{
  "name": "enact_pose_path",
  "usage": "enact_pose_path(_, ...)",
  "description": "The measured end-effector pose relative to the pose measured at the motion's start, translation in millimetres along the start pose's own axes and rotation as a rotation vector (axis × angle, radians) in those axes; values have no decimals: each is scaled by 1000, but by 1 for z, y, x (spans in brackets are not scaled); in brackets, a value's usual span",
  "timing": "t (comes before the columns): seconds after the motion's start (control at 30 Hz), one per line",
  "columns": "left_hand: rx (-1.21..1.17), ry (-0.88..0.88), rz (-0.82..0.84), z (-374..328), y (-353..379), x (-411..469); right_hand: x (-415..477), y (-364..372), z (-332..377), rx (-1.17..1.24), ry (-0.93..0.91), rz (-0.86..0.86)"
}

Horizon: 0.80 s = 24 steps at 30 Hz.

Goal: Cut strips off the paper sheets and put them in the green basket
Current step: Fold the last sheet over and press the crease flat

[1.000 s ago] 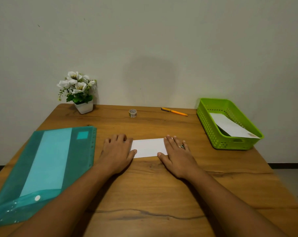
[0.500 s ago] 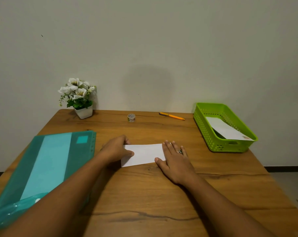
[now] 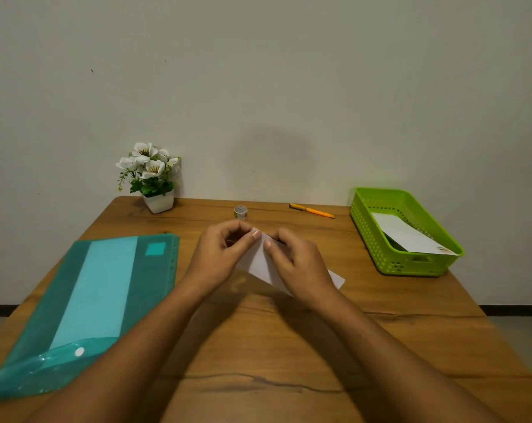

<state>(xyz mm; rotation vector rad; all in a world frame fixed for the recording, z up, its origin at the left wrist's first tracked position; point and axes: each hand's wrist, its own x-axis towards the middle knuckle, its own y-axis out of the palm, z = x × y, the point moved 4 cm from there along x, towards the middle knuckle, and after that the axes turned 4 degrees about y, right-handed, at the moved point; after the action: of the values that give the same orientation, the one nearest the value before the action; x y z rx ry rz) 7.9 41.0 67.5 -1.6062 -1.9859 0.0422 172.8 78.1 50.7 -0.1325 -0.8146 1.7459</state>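
We see a thin white paper sheet (image 3: 258, 264) held above the middle of the smooth wooden table (image 3: 258, 346). Our left hand (image 3: 219, 257) and right hand (image 3: 298, 264) both pinch its upper edge, with the thumbs nearly touching and the fingers curled behind it. The green basket (image 3: 368, 233) is rectangular plastic with a lattice wall. It stands well apart on the right and a white strip (image 3: 408, 233) leans inside it. A glossy teal plastic folder (image 3: 99, 294) lies on the left. Half a second ago the sheet lay almost flat under the right palm; now it is lifted and tilted between both hands.
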Motion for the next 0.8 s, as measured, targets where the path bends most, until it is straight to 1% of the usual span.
enact_pose_path(0.07, -35, 65, -7, -12, -1, 4, 2, -4, 12, 85, -46, -42)
enact_pose_path(0.17, -55, 129, -48, -23, -5, 7, 5, -8, 19, 98, -96, -69)
enact_pose_path(0.33, -17, 151, -97, -26, -11, 10, 5, -12, 21, 126, -139, -48)
enact_pose_path(0.5, -103, 140, -202, -27, -26, 13, 1, -16, -6, 136, -55, 6)
enact_pose_path(0.6, -142, 128, -253, -24, -36, 14, -2, -16, -30, 86, 40, 36)
enact_pose_path(0.7, -168, 114, -293, -18, -43, 13, -5, -17, -46, 49, 94, 36)
enact_pose_path(0.8, -170, 78, -322, -10, -48, 10, -6, -22, -55, 88, 128, 23)
